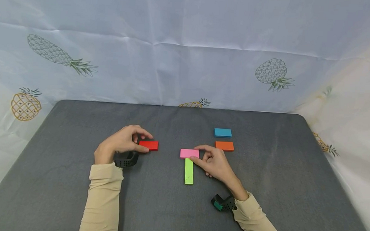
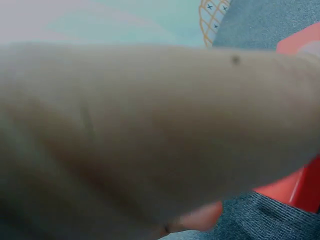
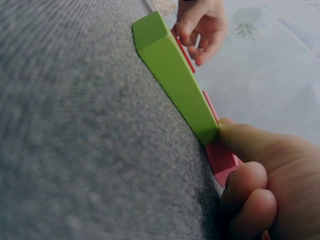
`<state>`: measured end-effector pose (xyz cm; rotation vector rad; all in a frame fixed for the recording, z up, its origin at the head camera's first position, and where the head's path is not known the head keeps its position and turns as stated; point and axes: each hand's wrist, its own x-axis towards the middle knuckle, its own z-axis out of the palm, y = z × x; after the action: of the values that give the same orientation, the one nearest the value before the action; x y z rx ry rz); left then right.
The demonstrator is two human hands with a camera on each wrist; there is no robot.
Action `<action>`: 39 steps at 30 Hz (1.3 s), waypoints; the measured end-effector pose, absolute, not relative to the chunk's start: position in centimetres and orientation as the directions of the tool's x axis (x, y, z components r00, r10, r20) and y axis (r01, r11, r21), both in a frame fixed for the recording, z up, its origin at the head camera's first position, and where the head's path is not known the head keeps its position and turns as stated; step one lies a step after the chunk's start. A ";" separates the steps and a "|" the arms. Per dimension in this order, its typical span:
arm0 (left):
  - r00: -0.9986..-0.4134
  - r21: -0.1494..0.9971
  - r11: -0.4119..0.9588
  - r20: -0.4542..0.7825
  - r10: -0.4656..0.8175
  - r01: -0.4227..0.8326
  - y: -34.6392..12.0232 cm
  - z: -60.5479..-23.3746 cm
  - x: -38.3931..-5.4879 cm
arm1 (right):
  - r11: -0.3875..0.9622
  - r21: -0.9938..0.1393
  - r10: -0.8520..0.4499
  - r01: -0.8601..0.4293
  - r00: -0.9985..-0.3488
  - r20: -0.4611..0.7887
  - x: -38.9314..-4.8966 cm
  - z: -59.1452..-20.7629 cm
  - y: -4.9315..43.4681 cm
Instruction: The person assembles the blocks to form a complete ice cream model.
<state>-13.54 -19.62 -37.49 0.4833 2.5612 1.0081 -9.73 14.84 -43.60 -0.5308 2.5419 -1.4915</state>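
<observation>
On the left of the dark table, my left hand (image 1: 118,142) pinches a red block (image 1: 152,146) between thumb and fingers. In the left wrist view that hand covers most of the red block (image 2: 282,190). Near the table's middle lies a pink block (image 1: 187,153), crosswise at the far end of a lime green block (image 1: 189,172), the two forming a T. My right hand (image 1: 218,165) holds the pink block by its right part, index finger on the far edge and thumb on the near edge. The right wrist view has the thumb right where the green block (image 3: 172,82) meets the pink one.
A blue block (image 1: 223,132) and an orange block (image 1: 224,146) lie to the right, beyond the right hand. Grey cloth covers the table (image 1: 262,187). A pineapple-print curtain (image 1: 174,70) hangs behind the far edge and at both sides.
</observation>
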 end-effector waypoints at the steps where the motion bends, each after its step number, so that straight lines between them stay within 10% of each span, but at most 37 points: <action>1: -0.880 0.698 0.692 -0.197 0.431 0.183 -19.6 -37.5 -13.6 | 0.443 -0.868 -0.372 -0.224 -0.927 0.050 -9.7 -43.6 14.8; 22: -0.873 0.703 0.699 -0.254 0.417 0.129 -19.3 -38.0 -13.9 | 0.439 -0.871 -0.369 -0.222 -0.928 0.050 -9.8 -43.8 14.8; 39: -0.882 0.697 0.644 -0.036 0.470 0.314 -17.4 -38.5 -14.4 | 0.451 -0.862 -0.371 -0.230 -0.927 0.053 -9.7 -43.8 14.8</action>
<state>-14.42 -17.38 -38.54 0.6407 2.6500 1.0627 -9.74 14.77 -43.78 -0.5318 2.5515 -1.4819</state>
